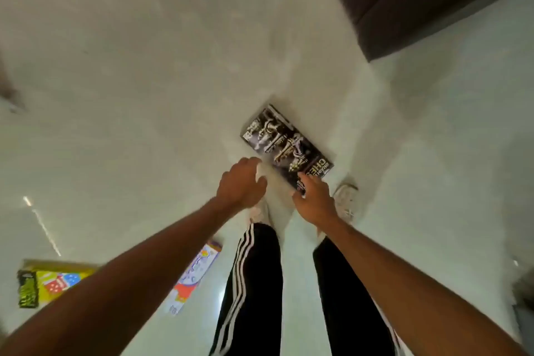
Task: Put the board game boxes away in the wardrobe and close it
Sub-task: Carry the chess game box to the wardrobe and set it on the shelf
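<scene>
Chess box point(284, 147) lies flat on the pale floor point(144, 95) just ahead of my shoes point(345, 199). My right hand point(315, 202) covers its near corner, though I cannot tell whether it grips; my left hand point(241, 183) hovers beside it, fingers loosely curled, holding nothing. Yellow box point(55, 283) and white box point(196, 272) lie further left

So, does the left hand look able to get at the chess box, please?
Probably yes: the left hand hovers just beside the chess box, with only bare floor between them.
</scene>
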The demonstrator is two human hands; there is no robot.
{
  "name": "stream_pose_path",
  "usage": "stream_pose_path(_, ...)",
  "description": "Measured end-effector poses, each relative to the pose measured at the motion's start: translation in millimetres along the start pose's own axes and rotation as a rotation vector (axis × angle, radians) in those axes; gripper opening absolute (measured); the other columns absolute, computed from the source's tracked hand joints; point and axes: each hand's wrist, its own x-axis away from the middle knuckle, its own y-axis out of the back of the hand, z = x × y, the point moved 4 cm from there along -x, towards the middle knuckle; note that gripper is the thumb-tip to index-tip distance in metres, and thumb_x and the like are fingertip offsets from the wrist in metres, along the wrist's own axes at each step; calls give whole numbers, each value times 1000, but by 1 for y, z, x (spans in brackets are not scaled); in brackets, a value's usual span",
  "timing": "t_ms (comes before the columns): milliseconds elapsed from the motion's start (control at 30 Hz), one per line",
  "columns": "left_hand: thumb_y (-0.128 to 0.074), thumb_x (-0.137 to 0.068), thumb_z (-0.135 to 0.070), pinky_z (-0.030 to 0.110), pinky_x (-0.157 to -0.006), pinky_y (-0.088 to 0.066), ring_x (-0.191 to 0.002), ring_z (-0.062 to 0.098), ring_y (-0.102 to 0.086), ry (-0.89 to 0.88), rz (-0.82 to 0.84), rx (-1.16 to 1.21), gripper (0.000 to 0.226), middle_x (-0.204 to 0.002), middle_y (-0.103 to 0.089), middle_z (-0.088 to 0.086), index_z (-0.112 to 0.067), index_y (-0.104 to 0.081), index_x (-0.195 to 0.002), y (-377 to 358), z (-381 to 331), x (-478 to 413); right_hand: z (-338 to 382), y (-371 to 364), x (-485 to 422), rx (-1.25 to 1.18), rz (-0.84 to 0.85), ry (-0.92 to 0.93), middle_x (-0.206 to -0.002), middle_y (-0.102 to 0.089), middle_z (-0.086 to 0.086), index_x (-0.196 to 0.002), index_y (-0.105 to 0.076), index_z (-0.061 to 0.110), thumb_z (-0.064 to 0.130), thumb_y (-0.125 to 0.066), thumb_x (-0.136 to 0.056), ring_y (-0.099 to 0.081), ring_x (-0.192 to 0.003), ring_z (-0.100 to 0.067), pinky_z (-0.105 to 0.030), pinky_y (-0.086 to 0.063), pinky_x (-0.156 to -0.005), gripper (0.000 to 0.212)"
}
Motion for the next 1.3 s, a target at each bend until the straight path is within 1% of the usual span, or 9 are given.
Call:
stream_pose_path(233,-60,-87,-37,52,-115,-25,-149,36,-11,-68,29,-298,83,-164,-4,13,-26,-13,-154,-108,40,-168,-77,-92,-138,216,-2,-72,-158,-8,-10,-145,-24,26,31,-57,-89,-11,-144,-33,-61,-35,-103,66)
stream_pose_path(400,-69,-75,-35,49,-120,-14,-151,36,6,-81,28,-392,105,-164,7,15,-27,-2,-155,-144,61,-179,-96,-109,-150,310,-45,-18,-160,4,-7,-149,-10,26,38,-61,-85,1,-147,-33,-64,-26,-106,83)
stream_pose_path(567,-65,-78,-37,50,-112,-35,-145,38,-23,26,166,-326,93,-161,-11,17,-27,-12,-153,-159,68,-150,-92,-55,-189,441,-83,201,-163,8,-2,-151,-9,27,27,-61,-81,7,-150,-27,-64,-16,-112,87)
stream_pose_path(667,-63,-81,-31,47,-105,-42,-135,34,-39,5,104,-240,75,-154,-30,14,-23,-30,-148,-145,61,-152,-85,-23,-204,446,-104,225,-163,5,-6,-152,-10,25,25,-59,-85,6,-150,-27,-61,-13,-115,83)
stream_pose_path(800,-63,-83,-29,52,-116,-27,-148,38,-12,42,-46,-215,81,-162,-10,12,-22,-22,-152,-125,57,-173,-85,-30,-182,417,-154,184,-157,-18,-12,-148,-21,26,18,-63,-81,-17,-145,-32,-56,-24,-111,80)
stream_pose_path(933,-66,-79,-34,54,-119,-21,-150,39,1,96,61,-246,96,-164,4,14,-23,-8,-155,-141,56,-173,-89,-45,-182,442,-129,169,-154,-19,-12,-146,-24,23,16,-66,-74,-20,-143,-33,-59,-34,-106,83)
stream_pose_path(1033,-68,-73,-40,53,-113,-32,-147,41,-12,94,90,-257,99,-161,-7,18,-25,-11,-152,-163,55,-153,-77,-26,-215,480,-145,278,-161,-6,-11,-149,-19,19,12,-63,-76,-4,-148,-35,-60,-27,-111,85)
stream_pose_path(1133,-67,-72,-46,48,-102,-45,-129,34,-43,27,-12,-230,86,-145,-38,16,-21,-29,-145,-168,51,-143,-68,-2,-234,410,-175,300,-162,-5,-14,-150,-20,18,14,-62,-82,-1,-149,-35,-57,-26,-113,80)
stream_pose_path(1300,-65,-76,-40,53,-108,-35,-139,37,-31,162,-214,-39,84,-152,-29,16,-18,-25,-147,-137,45,-168,-83,-17,-202,374,-130,250,-160,-6,-14,-145,-30,25,7,-64,-78,-13,-147,-35,-53,-36,-108,77)
